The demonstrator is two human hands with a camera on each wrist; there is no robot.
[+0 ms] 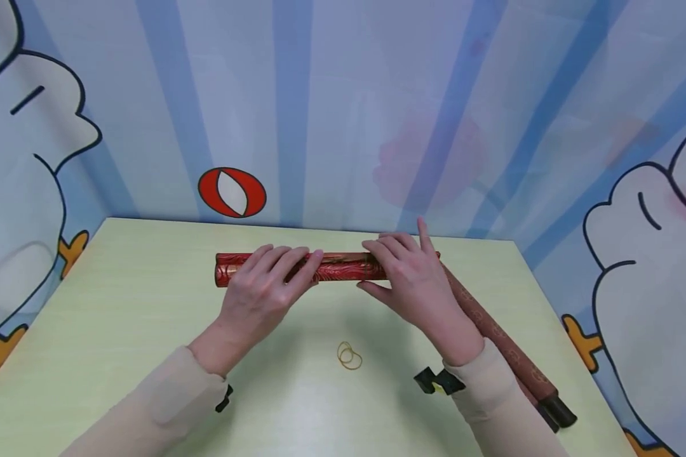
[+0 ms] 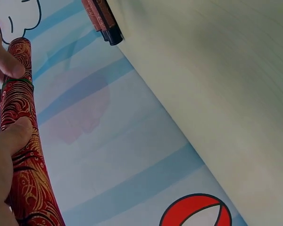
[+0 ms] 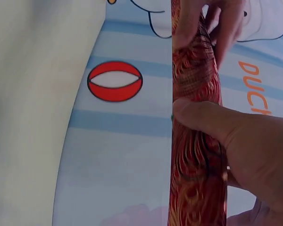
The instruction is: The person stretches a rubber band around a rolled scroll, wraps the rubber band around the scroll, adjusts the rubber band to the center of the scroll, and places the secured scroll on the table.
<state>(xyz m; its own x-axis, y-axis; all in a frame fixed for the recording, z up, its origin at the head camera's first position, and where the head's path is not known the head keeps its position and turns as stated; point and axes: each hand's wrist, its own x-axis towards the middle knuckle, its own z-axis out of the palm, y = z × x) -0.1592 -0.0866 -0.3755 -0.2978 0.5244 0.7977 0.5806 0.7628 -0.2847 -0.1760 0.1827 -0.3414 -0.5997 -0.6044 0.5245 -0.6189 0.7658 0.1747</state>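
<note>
The red roll [image 1: 349, 269] was held level near the far edge of the table [image 1: 148, 317], apparently lifted off it. The left hand [image 1: 263, 285] gripped it toward the table's left side, thumb against fingers; the right hand [image 1: 414, 279] pinched it toward the table's right side, one finger raised.

A green band [image 2: 25, 82] circled the roll by the right hand. If pulled too hard, it could have snapped or sprung off; dragged along, it could have creased the surface. A looser left grip might have let the roll tip or drop onto the table. The brown rolls [image 1: 500, 336], slanting along the table's right side, risked a knock from the right forearm. Yellow bands [image 1: 349, 353] lay mid-table, where a sleeve could have swept them away.
</note>
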